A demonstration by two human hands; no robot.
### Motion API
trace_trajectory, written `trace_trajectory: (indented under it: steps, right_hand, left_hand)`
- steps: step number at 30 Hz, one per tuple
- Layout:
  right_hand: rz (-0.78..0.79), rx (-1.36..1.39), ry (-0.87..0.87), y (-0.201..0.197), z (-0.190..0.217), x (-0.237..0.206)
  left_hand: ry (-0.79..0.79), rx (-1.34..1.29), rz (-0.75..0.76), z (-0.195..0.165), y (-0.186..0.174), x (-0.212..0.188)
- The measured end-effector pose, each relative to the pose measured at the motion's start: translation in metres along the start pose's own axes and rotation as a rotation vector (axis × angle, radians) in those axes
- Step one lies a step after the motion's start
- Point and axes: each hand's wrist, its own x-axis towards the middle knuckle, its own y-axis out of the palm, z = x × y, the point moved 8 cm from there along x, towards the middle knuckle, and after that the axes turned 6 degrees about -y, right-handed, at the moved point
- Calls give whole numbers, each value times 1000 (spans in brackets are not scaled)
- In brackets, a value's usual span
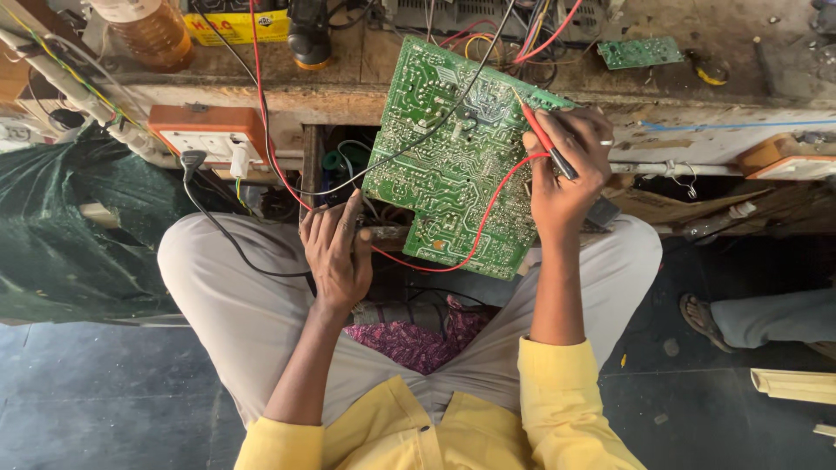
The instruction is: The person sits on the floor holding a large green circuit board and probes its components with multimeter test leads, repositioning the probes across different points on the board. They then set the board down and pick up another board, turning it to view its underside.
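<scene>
A seated person's right hand (566,170) is gripping red and black probes (550,148) against a green circuit board (448,165); the left hand (338,252), loosely curled, is steadying its lower edge. Probing seems underway; moving on calls for shifting the tips precisely.

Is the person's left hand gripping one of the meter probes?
No: the left hand only steadies the lower left edge of the green circuit board, while the right hand pinches both the red and black probes.

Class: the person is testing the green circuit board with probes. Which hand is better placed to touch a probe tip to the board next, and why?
The right hand: judging by its position, it already grips the red probe and a black one over the green circuit board. The left hand sits at the board's lower left edge, seemingly steadying it.
</scene>
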Motion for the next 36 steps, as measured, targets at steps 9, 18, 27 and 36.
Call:
trace_trajectory:
  steps: [9,18,27,36]
  right_hand:
    - [-2,3,27,0,-6,-4]
    - [-21,-48,-15,-5,6,12]
    - [-32,4,-26,-10,13,14]
    - [-12,8,37,-6,6,11]
  left_hand:
    - [-36,6,28,7,6,-4]
    - [32,10,-42,-7,-9,8]
    - [20,3,-39,-11,-14,8]
    - [15,5,-31,-10,-13,6]
